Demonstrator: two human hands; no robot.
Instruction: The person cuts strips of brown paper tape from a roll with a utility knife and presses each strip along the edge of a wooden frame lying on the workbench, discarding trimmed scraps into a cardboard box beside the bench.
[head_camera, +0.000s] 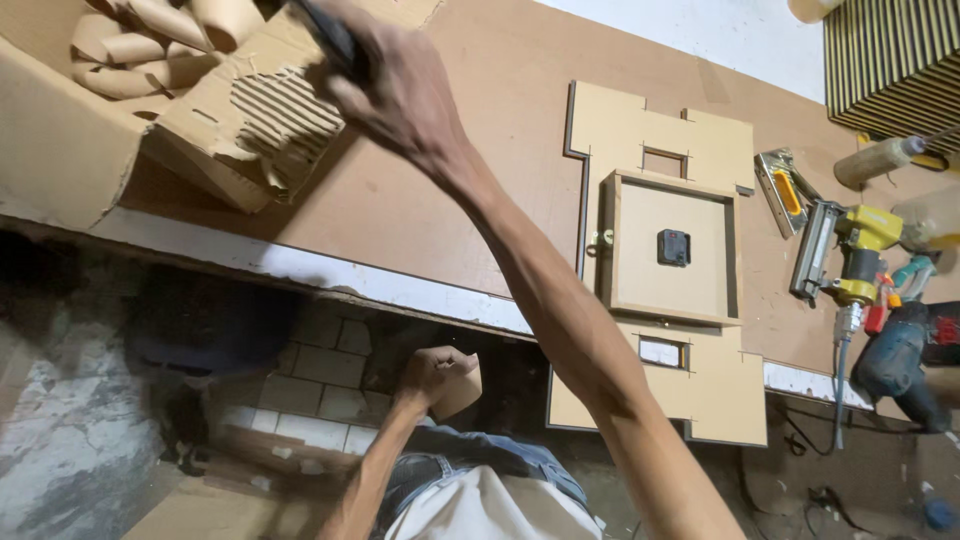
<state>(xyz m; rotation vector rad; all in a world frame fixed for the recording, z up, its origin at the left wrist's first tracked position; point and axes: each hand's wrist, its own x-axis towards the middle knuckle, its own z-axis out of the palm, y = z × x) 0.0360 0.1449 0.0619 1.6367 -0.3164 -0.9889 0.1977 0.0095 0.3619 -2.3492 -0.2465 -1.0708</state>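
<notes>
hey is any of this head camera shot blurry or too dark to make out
Head view: the right hand reaching to the torn cardboard box is motion-blurred, and so is the dark thing it grips; the space under the workbench lies in deep shadow; the wooden panel and nail gun are sharp and evenly lit.

Matt brown fibreboard workbench (420, 215); torn, ribbed corrugated cardboard box (250, 130).

This is a woodworking or craft workshop. A brown board counter (480, 190) with a worn white edge carries a flat cut fibreboard panel (660, 260) with a shallow frame on it. At the right lie a yellow pneumatic nail gun (845, 255), a hand stapler (782, 190) and a dark power drill (900, 365). Torn corrugated cardboard (250, 125) sits far left, above rough brick wall (320, 370).
</notes>
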